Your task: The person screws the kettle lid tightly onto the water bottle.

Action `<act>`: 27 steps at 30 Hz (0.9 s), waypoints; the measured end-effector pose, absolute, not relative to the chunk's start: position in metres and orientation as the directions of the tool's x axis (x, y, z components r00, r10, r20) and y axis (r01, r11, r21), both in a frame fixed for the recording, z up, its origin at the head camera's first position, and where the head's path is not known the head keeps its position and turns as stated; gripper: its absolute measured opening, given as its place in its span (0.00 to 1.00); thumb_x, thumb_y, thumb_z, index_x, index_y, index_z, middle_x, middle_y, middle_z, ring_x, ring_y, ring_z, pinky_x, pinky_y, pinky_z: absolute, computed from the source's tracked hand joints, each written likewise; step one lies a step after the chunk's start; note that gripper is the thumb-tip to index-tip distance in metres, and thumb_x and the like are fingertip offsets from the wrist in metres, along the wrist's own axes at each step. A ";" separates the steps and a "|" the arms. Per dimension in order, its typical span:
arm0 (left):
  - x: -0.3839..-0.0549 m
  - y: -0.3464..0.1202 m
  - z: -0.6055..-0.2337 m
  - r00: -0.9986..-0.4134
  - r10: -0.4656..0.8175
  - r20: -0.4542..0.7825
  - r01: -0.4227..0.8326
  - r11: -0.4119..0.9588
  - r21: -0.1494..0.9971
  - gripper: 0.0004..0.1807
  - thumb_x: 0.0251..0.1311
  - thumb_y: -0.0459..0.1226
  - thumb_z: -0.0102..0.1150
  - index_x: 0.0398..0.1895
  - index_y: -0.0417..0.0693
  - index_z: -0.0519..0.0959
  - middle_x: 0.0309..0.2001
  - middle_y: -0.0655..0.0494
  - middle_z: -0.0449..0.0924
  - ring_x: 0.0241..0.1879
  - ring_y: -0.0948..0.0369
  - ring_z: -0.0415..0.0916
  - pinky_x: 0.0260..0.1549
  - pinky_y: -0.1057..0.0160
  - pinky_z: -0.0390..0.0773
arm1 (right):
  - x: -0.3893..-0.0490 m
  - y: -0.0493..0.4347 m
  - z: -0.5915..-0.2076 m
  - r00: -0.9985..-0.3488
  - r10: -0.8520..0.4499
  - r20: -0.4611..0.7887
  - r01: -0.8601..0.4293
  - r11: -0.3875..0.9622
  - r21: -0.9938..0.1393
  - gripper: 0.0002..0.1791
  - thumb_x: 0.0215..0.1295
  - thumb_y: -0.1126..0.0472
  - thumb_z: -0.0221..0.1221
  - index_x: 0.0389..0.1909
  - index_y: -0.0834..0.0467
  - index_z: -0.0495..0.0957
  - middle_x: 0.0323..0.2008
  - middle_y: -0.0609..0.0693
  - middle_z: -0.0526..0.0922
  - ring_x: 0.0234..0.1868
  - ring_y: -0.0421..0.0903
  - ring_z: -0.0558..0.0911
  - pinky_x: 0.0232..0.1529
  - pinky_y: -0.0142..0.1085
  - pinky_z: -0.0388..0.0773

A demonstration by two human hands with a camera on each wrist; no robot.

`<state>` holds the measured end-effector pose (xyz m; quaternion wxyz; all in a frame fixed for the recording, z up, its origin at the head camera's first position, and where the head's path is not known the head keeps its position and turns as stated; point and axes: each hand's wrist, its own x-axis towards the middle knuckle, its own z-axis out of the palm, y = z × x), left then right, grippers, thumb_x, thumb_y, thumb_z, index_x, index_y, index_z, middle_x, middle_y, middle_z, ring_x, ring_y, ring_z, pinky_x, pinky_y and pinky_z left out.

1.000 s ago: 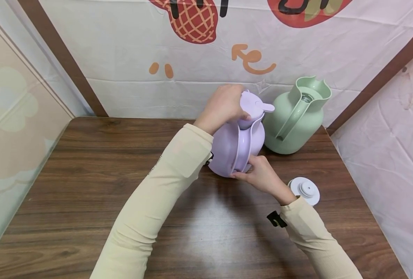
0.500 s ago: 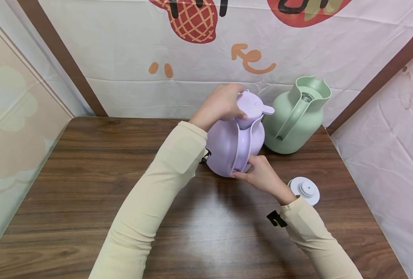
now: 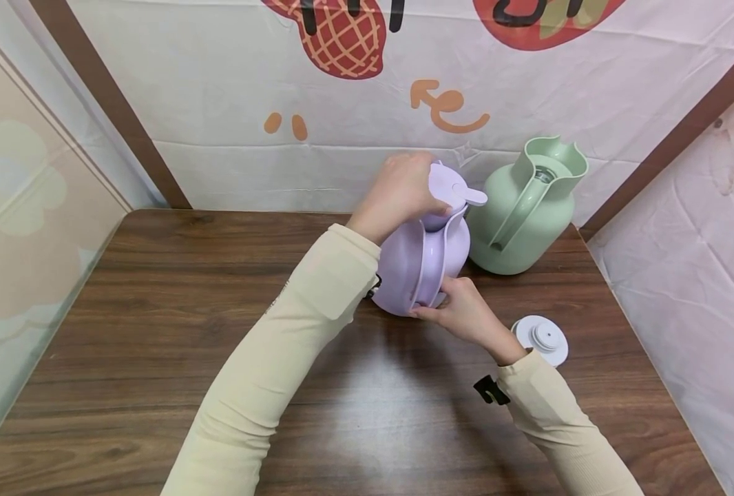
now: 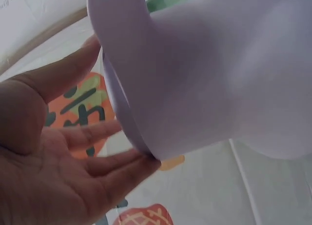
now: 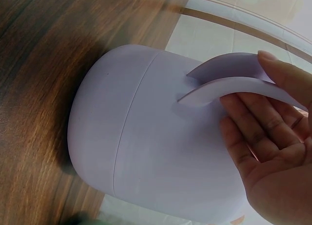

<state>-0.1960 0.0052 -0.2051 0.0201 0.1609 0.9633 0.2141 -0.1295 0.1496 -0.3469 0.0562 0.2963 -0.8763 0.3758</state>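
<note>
A lilac thermos jug (image 3: 398, 269) stands on the wooden table near the back wall, its handle facing me. From the left, my left hand (image 3: 398, 193) grips the round lilac lid (image 3: 446, 187) seated in the jug's mouth, thumb on the near side. In the left wrist view, the fingers (image 4: 122, 176) of that hand reach around the rim. Low on the jug, my right hand (image 3: 466, 311) holds the handle (image 5: 234, 91); in the right wrist view the thumb lies on its outer side and the fingers curl beneath. The lid's small tab points right.
A green jug (image 3: 518, 213) with an uncovered mouth stands close to the right of the lilac one. A white round stopper (image 3: 542, 337) lies on the table (image 3: 187, 310) beside my right wrist. A printed cloth wall (image 3: 237, 172) closes the back.
My left hand shifted slightly left around the lid half a second ago, and has now come back to the right. The right hand and the jug have stayed in place.
</note>
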 end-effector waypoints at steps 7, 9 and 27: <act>-0.191 0.014 -0.210 -0.982 0.188 0.012 0.175 0.890 0.420 0.37 0.43 0.53 0.68 0.55 0.47 0.68 0.51 0.46 0.67 0.54 0.53 0.59 0.46 0.58 0.68 | -0.129 0.150 -0.347 -0.819 -0.477 0.319 -0.562 0.551 -0.617 0.16 0.43 0.64 0.70 0.34 0.63 0.78 0.28 0.51 0.83 0.31 0.45 0.81 0.31 0.39 0.75; -0.190 0.014 -0.210 -0.983 0.184 0.013 0.172 0.890 0.422 0.37 0.43 0.52 0.68 0.55 0.47 0.68 0.51 0.47 0.67 0.54 0.53 0.59 0.46 0.58 0.69 | -0.129 0.150 -0.348 -0.819 -0.478 0.319 -0.563 0.555 -0.613 0.16 0.43 0.64 0.70 0.34 0.63 0.78 0.28 0.51 0.83 0.31 0.45 0.81 0.32 0.39 0.75; -0.197 0.007 -0.206 -0.946 0.322 0.033 0.308 0.867 0.391 0.35 0.43 0.48 0.69 0.55 0.44 0.70 0.48 0.52 0.75 0.51 0.55 0.67 0.51 0.63 0.61 | -0.129 0.150 -0.348 -0.826 -0.469 0.312 -0.550 0.551 -0.628 0.16 0.43 0.64 0.70 0.35 0.62 0.79 0.29 0.51 0.83 0.32 0.46 0.81 0.32 0.44 0.75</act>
